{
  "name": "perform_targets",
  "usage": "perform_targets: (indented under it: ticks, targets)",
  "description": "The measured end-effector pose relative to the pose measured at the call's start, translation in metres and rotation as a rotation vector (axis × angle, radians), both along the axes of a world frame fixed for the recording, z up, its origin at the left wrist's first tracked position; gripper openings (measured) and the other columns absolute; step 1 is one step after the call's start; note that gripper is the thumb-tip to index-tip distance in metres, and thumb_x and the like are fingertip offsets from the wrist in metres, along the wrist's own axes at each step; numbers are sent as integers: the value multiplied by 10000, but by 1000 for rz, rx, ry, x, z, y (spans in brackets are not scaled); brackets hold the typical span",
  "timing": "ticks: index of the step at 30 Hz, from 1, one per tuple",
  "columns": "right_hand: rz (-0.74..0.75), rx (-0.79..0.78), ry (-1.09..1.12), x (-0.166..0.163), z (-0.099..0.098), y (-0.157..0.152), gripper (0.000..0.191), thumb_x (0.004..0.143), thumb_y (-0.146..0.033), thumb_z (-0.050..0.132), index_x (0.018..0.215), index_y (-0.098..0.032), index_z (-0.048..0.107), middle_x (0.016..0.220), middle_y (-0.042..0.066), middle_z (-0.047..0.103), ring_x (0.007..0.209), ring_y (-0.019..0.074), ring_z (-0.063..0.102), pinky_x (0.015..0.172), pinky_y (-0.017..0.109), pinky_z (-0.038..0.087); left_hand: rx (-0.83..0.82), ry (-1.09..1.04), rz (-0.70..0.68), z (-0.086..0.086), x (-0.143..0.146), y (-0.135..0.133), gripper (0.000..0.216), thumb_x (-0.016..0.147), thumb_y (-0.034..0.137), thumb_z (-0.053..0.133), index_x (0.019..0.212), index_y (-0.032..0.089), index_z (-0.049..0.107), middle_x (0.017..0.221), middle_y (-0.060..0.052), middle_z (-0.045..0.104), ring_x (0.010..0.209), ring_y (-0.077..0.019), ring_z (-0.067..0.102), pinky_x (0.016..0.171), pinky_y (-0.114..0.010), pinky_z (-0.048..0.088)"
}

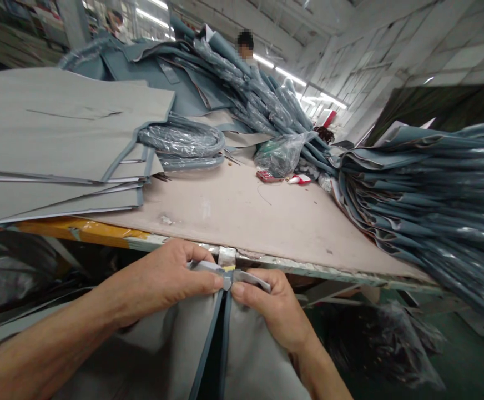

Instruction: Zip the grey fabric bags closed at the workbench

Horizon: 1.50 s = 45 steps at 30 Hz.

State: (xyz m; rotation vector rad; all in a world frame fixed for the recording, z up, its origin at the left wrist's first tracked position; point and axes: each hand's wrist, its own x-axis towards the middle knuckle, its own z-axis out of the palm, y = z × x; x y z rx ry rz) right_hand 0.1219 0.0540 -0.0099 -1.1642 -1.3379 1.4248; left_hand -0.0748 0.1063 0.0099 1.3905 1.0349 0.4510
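Observation:
A grey sheet of material [258, 353] with blue-grey edging hangs below the table's front edge, split by a narrow V-shaped opening. At the top of that opening sits a small pale grey tab [227, 283], with a bit of yellow [229, 268] just above it. My left hand [183, 275] pinches the left side of the sheet's upper edge, its thumb against the tab. On the other side, my right hand [269, 294] grips the right upper edge between thumb and bent fingers. Parts of the fingers are hidden behind the material.
Grey edged panels [59, 133] are stacked at left, beside a plastic-wrapped coil [183, 139]. Blue-grey bundles [433, 194] fill the right side. A small red-and-white bottle [299, 179] lies near a clear plastic bag [283, 155]. Another person [246, 47] is behind the pile.

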Motion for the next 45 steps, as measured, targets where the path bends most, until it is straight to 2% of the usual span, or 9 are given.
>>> perform_targets:
  ticks: [3,8,14,20,28,35,45]
  targets:
    - [19,-11,8,1,1,1,343,758,-381,707,569,-146,544,537,-42,401,543,82,291,525,234,235,-34,-32,-22,2,1,1,333,646,453,745,659,156,595,579,58,455,581,-86,342,547,-212,234]
    - [54,-42,35,2,3,2,374,734,-394,738,545,-152,524,517,-56,360,524,74,257,504,234,213,-114,-117,24,6,5,-2,287,609,359,733,601,173,514,538,77,407,560,-82,299,546,-222,203]
    - [98,-81,73,5,2,3,355,699,-373,767,535,-146,550,500,-55,376,505,66,253,485,223,200,-157,-121,30,7,3,-4,266,566,329,739,592,171,527,529,65,468,552,-92,345,558,-236,221]
    - [127,-97,91,6,2,3,414,669,-421,809,503,-149,544,483,-58,378,490,60,255,490,212,231,-152,-77,34,5,0,-4,277,548,335,744,583,165,528,530,57,475,562,-100,361,569,-243,225]
    - [125,-102,81,7,0,2,368,672,-383,794,518,-143,561,493,-50,410,493,63,275,495,212,244,-170,-109,31,-2,-1,-1,268,544,341,748,599,153,566,535,35,498,563,-107,367,561,-247,233]
    - [137,-118,69,8,1,0,341,653,-346,760,492,-156,526,480,-52,403,490,68,263,487,216,237,-177,-128,38,1,0,-3,255,546,325,753,589,151,572,560,22,541,583,-112,393,576,-240,252]
    - [129,-102,70,8,-1,1,327,675,-345,759,515,-149,552,492,-51,410,495,66,267,496,220,226,-164,-84,44,2,0,-3,274,546,339,755,588,161,553,535,48,489,565,-104,367,566,-243,239]
